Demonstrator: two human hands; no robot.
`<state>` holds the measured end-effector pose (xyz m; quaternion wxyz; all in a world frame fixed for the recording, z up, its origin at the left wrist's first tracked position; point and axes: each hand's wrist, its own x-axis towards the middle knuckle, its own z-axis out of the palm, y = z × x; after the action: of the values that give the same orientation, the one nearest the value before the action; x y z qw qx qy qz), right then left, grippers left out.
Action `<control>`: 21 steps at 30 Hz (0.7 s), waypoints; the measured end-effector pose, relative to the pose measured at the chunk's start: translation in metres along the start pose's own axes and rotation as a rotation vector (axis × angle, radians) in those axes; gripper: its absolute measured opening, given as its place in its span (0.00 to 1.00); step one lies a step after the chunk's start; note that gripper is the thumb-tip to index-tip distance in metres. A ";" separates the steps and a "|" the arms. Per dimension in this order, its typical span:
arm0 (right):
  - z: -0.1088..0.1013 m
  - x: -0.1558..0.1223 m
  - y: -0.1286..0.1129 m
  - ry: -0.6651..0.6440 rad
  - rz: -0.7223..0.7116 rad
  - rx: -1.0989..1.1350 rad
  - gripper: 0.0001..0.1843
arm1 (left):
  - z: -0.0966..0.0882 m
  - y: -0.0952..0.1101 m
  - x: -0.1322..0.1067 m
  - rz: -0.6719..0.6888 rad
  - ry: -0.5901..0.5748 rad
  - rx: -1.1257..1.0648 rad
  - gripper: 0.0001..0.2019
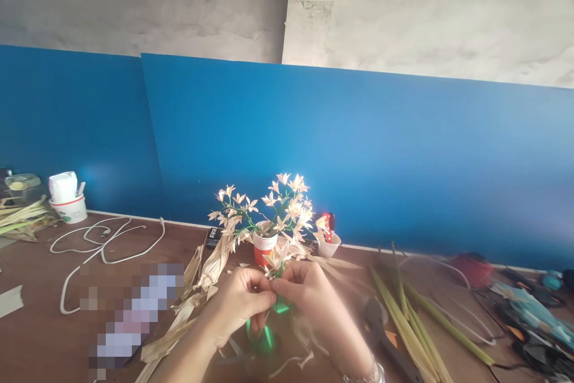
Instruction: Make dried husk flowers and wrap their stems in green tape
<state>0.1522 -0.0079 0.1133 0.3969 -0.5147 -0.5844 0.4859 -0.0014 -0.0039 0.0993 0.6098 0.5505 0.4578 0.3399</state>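
Observation:
A pale husk flower [277,256] stands upright between my hands, at the near side of the table. My left hand [246,299] is closed, thumb and fingertips pinched at the green stem under the petals. Touching it from the other side, my right hand [302,287] pinches the same stem; the exact grip is hidden by the fingers. Shiny green tape [267,338] hangs in a loop below. Just behind stands a red and white paper cup [264,245] with branching sprays of similar flowers [293,207].
Dry husks [217,266] lie left of the cup, green husk strips [412,317] at the right. A white cable [105,245] curls at the left near a white tub [70,210]. A small white cup [329,245] stands behind, before the blue panel [359,156].

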 end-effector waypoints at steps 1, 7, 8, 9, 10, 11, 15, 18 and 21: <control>0.000 0.001 0.002 0.005 -0.008 -0.013 0.12 | 0.000 -0.001 0.001 0.003 0.024 0.025 0.11; 0.001 0.004 0.007 0.065 -0.021 -0.140 0.11 | 0.000 -0.008 0.005 -0.012 0.097 0.082 0.11; 0.001 0.005 0.007 0.077 -0.023 -0.154 0.10 | 0.000 -0.009 0.005 -0.010 0.095 0.061 0.11; 0.001 0.005 0.007 0.088 -0.025 -0.166 0.10 | 0.000 -0.009 0.005 -0.008 0.092 0.043 0.10; 0.001 0.005 0.008 0.096 -0.025 -0.176 0.10 | 0.000 -0.009 0.005 -0.006 0.090 0.033 0.10; 0.001 0.005 0.008 0.101 -0.026 -0.187 0.10 | 0.001 -0.009 0.005 -0.007 0.088 0.030 0.10; 0.003 0.006 0.009 0.118 -0.035 -0.252 0.10 | 0.002 -0.009 0.003 -0.018 0.106 0.088 0.10; 0.005 0.006 0.007 0.140 -0.026 -0.289 0.10 | 0.003 -0.008 0.002 -0.021 0.124 0.120 0.10; 0.004 0.005 0.006 0.105 -0.023 -0.228 0.11 | 0.004 -0.007 0.002 -0.013 0.131 0.115 0.09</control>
<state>0.1488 -0.0035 0.1066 0.3712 -0.5744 -0.6201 0.3843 0.0019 -0.0048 0.0918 0.5480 0.5583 0.5191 0.3442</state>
